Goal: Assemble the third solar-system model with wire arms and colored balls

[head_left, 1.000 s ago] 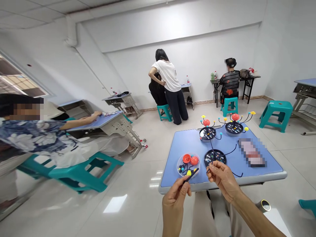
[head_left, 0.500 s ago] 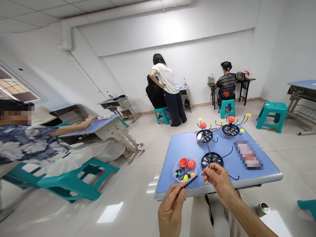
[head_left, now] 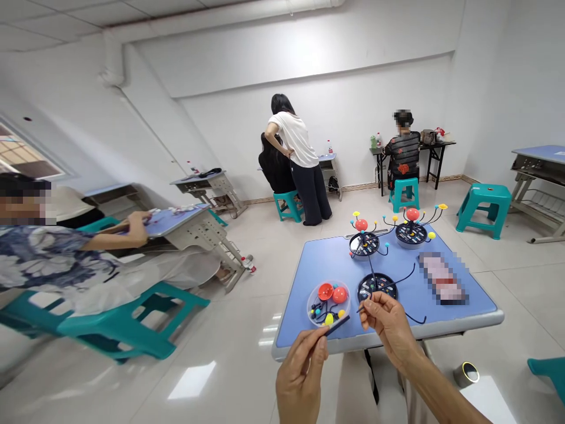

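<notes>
Your table, blue-topped with a grey rim. Toward its near left corner you see a clear tub; to its right, a round black base. A ball-topped model stands near the far edge, a second model near the far right corner. A flat, blurred object lies by the right edge.

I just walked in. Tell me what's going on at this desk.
The person's left hand pinches a black rod, and the right hand grips a thin dark piece. Just beyond the right hand sits a round black base with bare, curved arms. Left of it, a clear tub holds loose red, yellow, blue and black parts. Two models tipped with coloured balls stand near the far edge of the desk.
</notes>
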{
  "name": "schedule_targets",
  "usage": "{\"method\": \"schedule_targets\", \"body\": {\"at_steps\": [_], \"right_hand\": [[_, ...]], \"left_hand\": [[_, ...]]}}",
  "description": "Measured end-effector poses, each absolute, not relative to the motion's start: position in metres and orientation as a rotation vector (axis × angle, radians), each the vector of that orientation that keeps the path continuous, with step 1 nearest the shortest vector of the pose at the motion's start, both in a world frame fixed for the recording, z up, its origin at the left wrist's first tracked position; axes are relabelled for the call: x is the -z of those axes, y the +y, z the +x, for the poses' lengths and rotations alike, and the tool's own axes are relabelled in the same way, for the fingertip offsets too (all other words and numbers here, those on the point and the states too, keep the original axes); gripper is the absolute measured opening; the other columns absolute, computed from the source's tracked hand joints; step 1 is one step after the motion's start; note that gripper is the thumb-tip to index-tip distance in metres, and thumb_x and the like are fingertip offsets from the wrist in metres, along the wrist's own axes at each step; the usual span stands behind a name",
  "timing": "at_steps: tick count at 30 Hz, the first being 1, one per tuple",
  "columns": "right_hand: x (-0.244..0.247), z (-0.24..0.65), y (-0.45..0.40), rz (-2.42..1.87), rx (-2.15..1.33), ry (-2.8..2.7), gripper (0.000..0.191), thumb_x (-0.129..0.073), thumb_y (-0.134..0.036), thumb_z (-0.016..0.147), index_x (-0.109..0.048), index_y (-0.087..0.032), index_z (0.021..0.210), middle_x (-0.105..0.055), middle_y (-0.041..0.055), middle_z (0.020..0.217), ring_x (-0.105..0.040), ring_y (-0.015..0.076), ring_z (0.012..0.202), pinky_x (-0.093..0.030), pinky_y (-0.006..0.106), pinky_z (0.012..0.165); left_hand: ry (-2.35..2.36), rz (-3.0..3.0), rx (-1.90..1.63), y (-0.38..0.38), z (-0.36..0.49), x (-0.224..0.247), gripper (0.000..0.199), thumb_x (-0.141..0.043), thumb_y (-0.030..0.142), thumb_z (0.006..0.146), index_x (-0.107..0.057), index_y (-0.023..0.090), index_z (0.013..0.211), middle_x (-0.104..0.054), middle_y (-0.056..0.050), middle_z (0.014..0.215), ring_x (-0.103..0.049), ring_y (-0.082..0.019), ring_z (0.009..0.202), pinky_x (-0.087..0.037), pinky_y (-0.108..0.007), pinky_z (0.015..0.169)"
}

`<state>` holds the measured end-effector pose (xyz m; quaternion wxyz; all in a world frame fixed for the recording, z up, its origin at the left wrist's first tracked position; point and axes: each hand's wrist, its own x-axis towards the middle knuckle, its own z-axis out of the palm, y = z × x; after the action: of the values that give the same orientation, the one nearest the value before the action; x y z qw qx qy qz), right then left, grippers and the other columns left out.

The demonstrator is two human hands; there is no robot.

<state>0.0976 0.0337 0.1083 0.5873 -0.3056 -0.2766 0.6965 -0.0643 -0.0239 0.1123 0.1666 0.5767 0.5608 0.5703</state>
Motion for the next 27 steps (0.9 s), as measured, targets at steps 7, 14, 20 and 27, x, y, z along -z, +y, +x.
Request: {"method": "schedule_targets", "body": {"at_steps": [7,14,20,27], "right_hand": [[-0.1089,0.0995,0.0288,-0.717,-1.498,-0.801,0.027,-0.078,-0.037,0.074,-0.060,-0.017,0.075,-0.066,0.0008,0.071,-0.059,0.0127,0.060,-0.048,0.026,0.059],[-0.1094,0.0980,0.0280,-0.711,-1.470,-0.857,0.025,-0.076,-0.036,0.076,-0.059,-0.018,0.074,-0.066,0.0009,0.070,-0.060,0.0127,0.059,-0.049,0.026,0.058],[-0.1116,0.0987,0.0285,-0.712,-1.473,-0.863,0.026,-0.075,-0.037,0.077,-0.059,-0.017,0.074,-0.066,0.0004,0.070,-0.061,0.0129,0.060,-0.050,0.027,0.059],[-0.1114,0.1037,0.0291,-0.720,-1.477,-0.877,0.024,-0.075,-0.037,0.078,-0.061,-0.017,0.076,-0.065,0.0004,0.072,-0.060,0.0127,0.061,-0.050,0.026,0.060]], "left_hand": [[1.551,1.673,-1.654,-0.0242,-0.0603,-0.1171,0.015,-0.062,0.031,0.084,-0.075,0.023,0.088,-0.066,-0.001,0.073,-0.059,-0.010,0.056,-0.049,-0.018,0.053],[1.498,1.716,-1.679,-0.0227,-0.0595,-0.1171,0.013,-0.063,0.027,0.084,-0.074,0.026,0.091,-0.066,0.001,0.074,-0.059,-0.008,0.057,-0.049,-0.016,0.054],[1.517,1.760,-1.658,-0.0222,-0.0610,-0.1169,0.014,-0.063,0.026,0.084,-0.074,0.026,0.091,-0.066,0.001,0.076,-0.060,-0.009,0.058,-0.049,-0.016,0.054],[1.533,1.634,-1.629,-0.0221,-0.0613,-0.1123,0.015,-0.067,0.028,0.081,-0.074,0.025,0.094,-0.068,-0.002,0.086,-0.063,-0.011,0.066,-0.052,-0.018,0.058]]}}
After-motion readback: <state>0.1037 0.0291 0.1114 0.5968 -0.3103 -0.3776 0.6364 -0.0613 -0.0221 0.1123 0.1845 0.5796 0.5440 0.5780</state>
